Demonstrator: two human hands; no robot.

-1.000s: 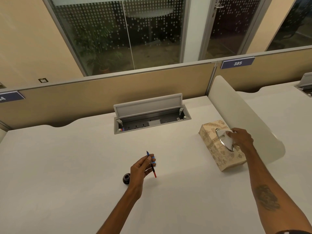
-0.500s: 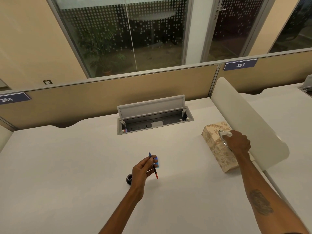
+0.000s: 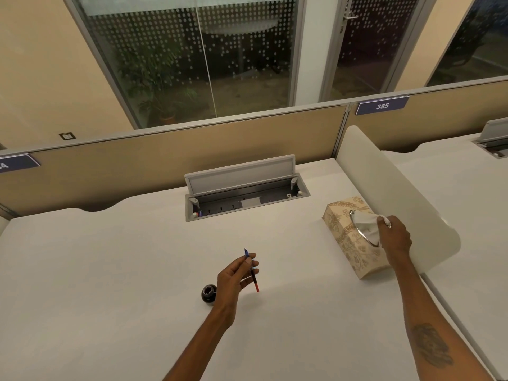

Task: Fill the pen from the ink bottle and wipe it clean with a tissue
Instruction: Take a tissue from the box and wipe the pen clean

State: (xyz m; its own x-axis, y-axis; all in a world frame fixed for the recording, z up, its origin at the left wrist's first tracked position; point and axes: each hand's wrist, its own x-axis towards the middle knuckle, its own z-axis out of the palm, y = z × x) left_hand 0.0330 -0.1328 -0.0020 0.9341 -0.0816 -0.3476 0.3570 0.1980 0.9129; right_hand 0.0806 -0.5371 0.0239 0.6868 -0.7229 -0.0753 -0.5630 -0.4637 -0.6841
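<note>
Left hand [image 3: 236, 276] pinches pen [image 3: 251, 270] above table [image 3: 110, 270], beside ink bottle [image 3: 209, 292]; right hand [image 3: 394, 237] pinches tissue [image 3: 365, 225] – partly out of tissue box [image 3: 349, 237].

An open socket box [image 3: 247, 199] sits in the white desk [image 3: 110, 270], a tan partition [image 3: 165, 160] behind it.

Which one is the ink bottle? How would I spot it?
Look at the big white desk, near its front middle, where the left hand holds a pen. Just left of that wrist sits the ink bottle: small, round and dark, unlike the large patterned tissue box far right.
</note>
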